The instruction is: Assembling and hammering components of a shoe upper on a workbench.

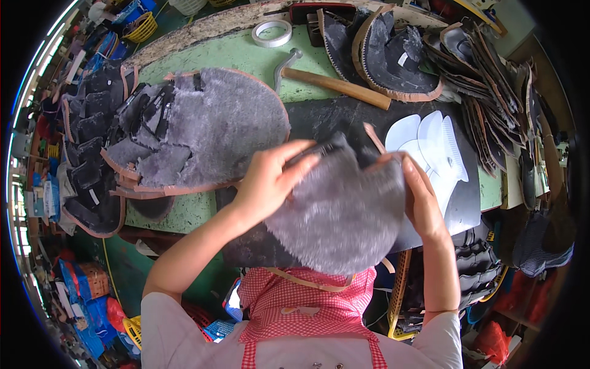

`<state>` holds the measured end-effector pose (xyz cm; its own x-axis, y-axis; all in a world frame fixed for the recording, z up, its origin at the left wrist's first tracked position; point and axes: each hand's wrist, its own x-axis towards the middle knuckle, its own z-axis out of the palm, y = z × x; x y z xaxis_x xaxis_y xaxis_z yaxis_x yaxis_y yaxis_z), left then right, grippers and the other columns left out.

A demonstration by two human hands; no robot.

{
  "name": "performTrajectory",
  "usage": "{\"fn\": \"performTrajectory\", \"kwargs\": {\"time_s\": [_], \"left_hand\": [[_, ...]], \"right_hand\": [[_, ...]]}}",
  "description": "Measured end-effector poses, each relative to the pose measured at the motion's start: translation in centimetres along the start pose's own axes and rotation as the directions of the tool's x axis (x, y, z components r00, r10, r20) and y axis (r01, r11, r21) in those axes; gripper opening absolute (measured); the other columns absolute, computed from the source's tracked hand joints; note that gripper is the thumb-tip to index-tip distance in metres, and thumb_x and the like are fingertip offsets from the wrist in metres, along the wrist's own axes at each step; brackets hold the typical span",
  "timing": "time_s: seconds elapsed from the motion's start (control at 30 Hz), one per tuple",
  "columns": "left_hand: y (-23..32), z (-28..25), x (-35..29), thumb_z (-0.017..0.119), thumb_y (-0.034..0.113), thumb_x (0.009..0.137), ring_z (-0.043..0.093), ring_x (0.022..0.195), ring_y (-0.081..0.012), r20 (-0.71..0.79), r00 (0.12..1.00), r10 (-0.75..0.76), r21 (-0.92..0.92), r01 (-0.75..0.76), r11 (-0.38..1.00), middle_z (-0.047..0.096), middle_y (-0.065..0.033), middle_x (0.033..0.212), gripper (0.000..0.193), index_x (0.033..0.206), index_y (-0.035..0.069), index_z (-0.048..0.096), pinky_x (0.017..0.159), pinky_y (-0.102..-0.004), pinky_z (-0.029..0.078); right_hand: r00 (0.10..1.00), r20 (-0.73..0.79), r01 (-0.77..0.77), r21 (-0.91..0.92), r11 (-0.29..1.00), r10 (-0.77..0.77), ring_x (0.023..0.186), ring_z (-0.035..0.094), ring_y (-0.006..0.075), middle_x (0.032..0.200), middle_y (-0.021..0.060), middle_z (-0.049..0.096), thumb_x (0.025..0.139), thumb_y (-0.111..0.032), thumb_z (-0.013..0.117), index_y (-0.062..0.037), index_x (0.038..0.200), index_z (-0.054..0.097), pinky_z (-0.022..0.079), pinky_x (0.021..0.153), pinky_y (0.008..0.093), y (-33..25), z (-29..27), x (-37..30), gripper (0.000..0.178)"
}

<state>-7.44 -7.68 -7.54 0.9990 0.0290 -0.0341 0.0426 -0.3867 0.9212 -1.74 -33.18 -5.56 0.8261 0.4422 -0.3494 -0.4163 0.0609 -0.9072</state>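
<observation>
A rounded grey furry piece [344, 212], which looks like a fur-lined shoe upper, is held up in front of my chest, slightly blurred. My left hand [270, 175] pinches its upper left edge between thumb and fingers. At the upper right edge, my right hand [421, 190] grips it, with the fingertips partly hidden behind the fur. A thin pinkish-brown strip [373, 137] sticks up near the right fingers. Beneath the piece lies a black mat [310, 114]. White translucent plastic templates [430, 144] lie on that mat beside my right hand.
Left on the green table [236, 58] is a large stack of grey furry pieces [224, 123] with dark ones beside it. A wooden-handled hammer [338, 86] and a white tape roll [271, 33] lie farther back. More dark pieces [485, 80] pile up at right.
</observation>
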Motion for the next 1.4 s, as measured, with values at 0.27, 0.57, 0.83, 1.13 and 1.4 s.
{"fn": "performTrajectory", "kwargs": {"time_s": [0.27,0.57,0.83,1.13,1.4], "left_hand": [[-2.2,0.3,2.0,0.067,0.012,0.091,0.063,0.072,-0.0176,-0.091,0.984,0.154,0.394,-0.107,0.913,0.062,-0.0054,0.089,0.029,0.119,0.007,0.061,0.059,-0.0334,0.054],[-2.7,5.9,-1.5,0.064,0.023,0.089,0.036,0.138,-0.0412,0.122,0.885,0.449,0.703,-0.396,0.591,0.041,-0.0272,0.139,0.062,0.138,-0.009,0.043,0.117,-0.0505,0.03],[-2.2,5.2,-3.4,0.059,0.041,0.089,0.023,0.147,-0.0415,0.197,0.924,0.328,0.715,-0.364,0.597,0.025,-0.0275,0.157,0.084,0.15,-0.008,0.028,0.121,-0.051,0.018],[-2.7,3.2,-10.4,0.061,0.043,0.089,0.025,0.147,-0.0412,0.199,0.959,0.204,0.717,-0.284,0.637,0.025,-0.0271,0.157,0.086,0.149,-0.009,0.028,0.121,-0.0504,0.019],[-4.2,-4.1,-14.6,0.062,0.005,0.093,0.047,0.133,-0.0311,-0.185,0.948,0.259,0.149,-0.234,0.961,0.051,-0.0134,0.142,0.029,0.12,0.012,0.068,0.106,-0.0404,0.042]], "right_hand": [[0.986,-0.131,-0.165,-0.723,0.67,0.101,0.07,0.063,0.0121,0.079,0.0066,0.068,0.09,-0.027,0.074,0.0111,0.099,0.067,0.05,0.065,0.0279,2.5,-0.7,-2.0,0.04],[0.991,-0.132,-0.112,-0.778,0.618,0.014,0.056,0.062,0.0192,0.061,0.0156,0.061,0.087,-0.029,0.076,0.009,0.08,0.063,0.049,0.057,0.0345,2.9,-0.8,-0.9,0.041],[0.827,0.316,0.398,-0.913,0.087,-0.464,0.12,0.058,0.0313,0.128,0.0154,0.06,0.088,-0.03,0.066,-0.0046,0.117,0.059,0.047,0.093,0.0429,3.9,1.3,-2.5,0.04],[0.796,0.285,0.297,-0.953,-0.067,-0.535,0.144,0.029,0.0373,0.154,0.0237,0.033,0.081,-0.045,0.073,0.0034,0.15,0.03,0.018,0.121,0.0477,6.1,2.1,1.1,0.094],[0.938,0.07,0.335,-0.447,0.829,-0.341,0.108,0.064,0.0205,0.126,0.0145,0.063,0.081,0.011,0.065,-0.0063,0.149,0.035,0.052,0.094,0.0343,1.4,-0.3,0.9,0.076]]}}
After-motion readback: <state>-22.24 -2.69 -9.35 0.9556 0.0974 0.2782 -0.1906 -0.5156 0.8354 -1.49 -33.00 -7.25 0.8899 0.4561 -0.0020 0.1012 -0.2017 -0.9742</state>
